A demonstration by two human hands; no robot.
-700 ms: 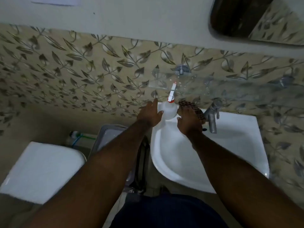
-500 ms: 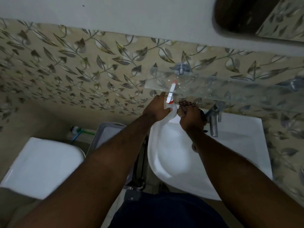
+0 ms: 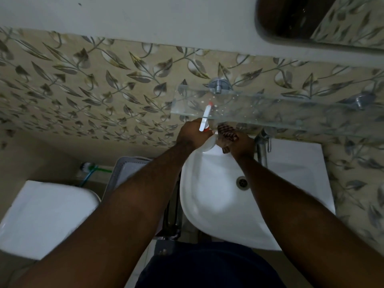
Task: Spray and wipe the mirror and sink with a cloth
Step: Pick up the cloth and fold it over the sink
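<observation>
Your left hand has its fingers wrapped around the spray bottle at the back left rim of the sink, nozzle up under the glass shelf. Your right hand closes on a dark patterned cloth just beside the bottle. The bottle is likely light, smooth plastic, possibly slippery; hold it at the neck. The cloth is soft and will bunch. I cannot tell how full the bottle is. The sink basin looks empty.
</observation>
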